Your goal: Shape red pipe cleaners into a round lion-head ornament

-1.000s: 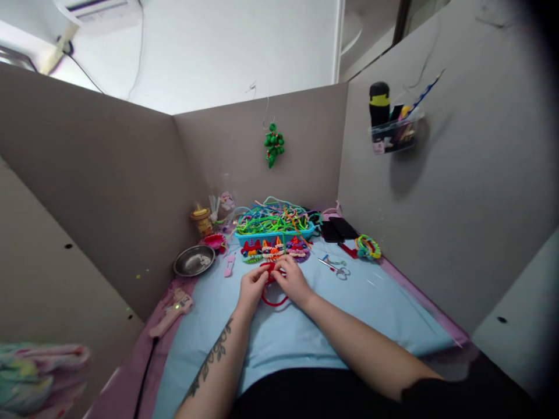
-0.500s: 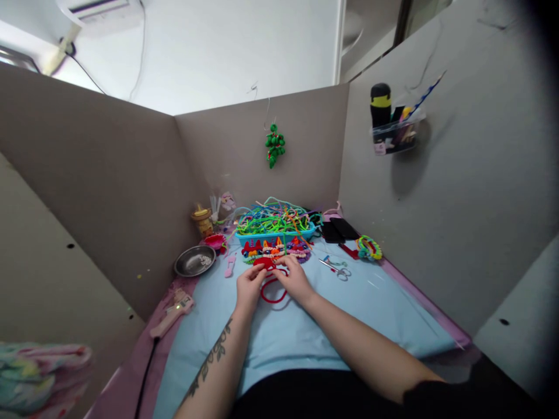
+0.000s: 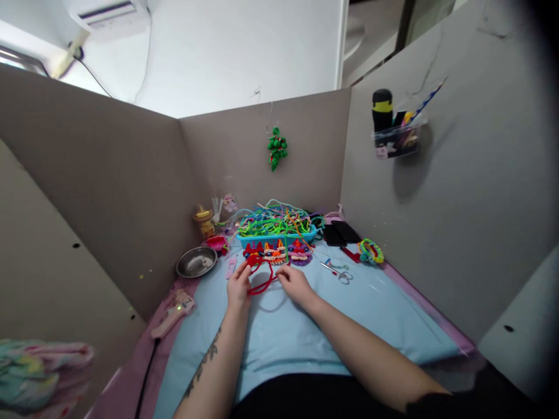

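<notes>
My left hand [image 3: 238, 286] is closed on a small red piece of shaped pipe cleaner [image 3: 253, 261], holding it above the blue cloth. From that piece a loose red pipe cleaner strand [image 3: 263, 287] loops across the gap between my hands. My right hand [image 3: 297, 285] pinches the strand near its right side, thumb and fingers together. Just beyond my fingers lie several colourful pipe cleaner pieces [image 3: 276, 252] in a row, in orange, red, cream and purple. Behind them a blue basket [image 3: 257, 240] is heaped with green, blue and orange pipe cleaners [image 3: 279, 220].
Scissors [image 3: 343, 278] lie to the right, near coiled green-yellow rings [image 3: 370, 252] and black flat objects [image 3: 343, 231]. On the left are a metal bowl [image 3: 186, 269], a pink hair-clip-like piece [image 3: 231, 266] and a pink glue gun [image 3: 173, 319] with its cord. Grey partitions [image 3: 262, 169] enclose the table.
My hands have drawn apart: the left with the red piece moved left, the right moved slightly down and away. The red strand now stretches in loops between them.
</notes>
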Demonstrator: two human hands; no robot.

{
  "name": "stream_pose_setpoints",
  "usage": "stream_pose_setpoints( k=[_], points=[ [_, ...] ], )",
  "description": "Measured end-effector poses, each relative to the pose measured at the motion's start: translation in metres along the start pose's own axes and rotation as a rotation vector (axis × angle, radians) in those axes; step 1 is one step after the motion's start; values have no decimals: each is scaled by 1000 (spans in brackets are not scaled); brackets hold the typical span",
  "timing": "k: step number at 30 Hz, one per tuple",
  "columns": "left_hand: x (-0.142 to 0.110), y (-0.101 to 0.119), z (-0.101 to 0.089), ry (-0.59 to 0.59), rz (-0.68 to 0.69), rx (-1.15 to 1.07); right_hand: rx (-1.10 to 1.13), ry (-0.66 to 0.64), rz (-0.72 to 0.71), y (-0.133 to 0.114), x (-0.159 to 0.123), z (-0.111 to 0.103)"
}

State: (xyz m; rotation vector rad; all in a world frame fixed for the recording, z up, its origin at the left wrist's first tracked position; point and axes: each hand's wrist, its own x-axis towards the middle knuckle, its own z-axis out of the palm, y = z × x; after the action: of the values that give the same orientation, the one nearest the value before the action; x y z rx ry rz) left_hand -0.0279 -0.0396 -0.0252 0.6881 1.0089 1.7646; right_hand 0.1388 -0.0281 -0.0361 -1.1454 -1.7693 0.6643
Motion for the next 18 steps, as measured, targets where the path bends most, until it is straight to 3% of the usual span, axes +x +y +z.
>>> stream_pose_setpoints(
  k=[4,10,14,18],
  points=[
    [1,1,-1,-27,-18,-69,-137,-42,-48,0,-2,-3],
    [-1,2,-1,-82,-145,-242,-404,-291,-230,-10,-9,7],
    [-4,4,-1,-129,-256,-355,-584,-307,-192,-12,-7,18],
    [-2,4,-3,-101,-237,-368,-580,-242,-201,-12,-4,14]
  ],
)
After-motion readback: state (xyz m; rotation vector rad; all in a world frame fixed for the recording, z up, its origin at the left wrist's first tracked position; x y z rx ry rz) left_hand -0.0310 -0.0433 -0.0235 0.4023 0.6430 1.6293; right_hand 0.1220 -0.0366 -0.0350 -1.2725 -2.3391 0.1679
